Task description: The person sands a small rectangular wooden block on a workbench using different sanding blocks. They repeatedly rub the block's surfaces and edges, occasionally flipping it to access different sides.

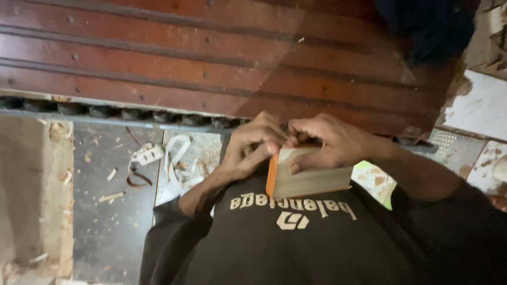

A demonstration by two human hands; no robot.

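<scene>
Up close, both hands grasp a small wooden block (309, 177) with an orange edge: left hand (251, 148) curled, right hand (330, 142) pinching its top.

The wooden board (311, 177) at centre is pale grey-brown with a bright orange edge strip (271, 176) on its nine o'clock side. The shirt (296, 243), toward six o'clock, is black with cream lettering. The planked door (211, 58) at twelve o'clock is reddish-brown. White plastic strips (177, 153) lie at nine o'clock on the grey floor (105, 227).
</scene>
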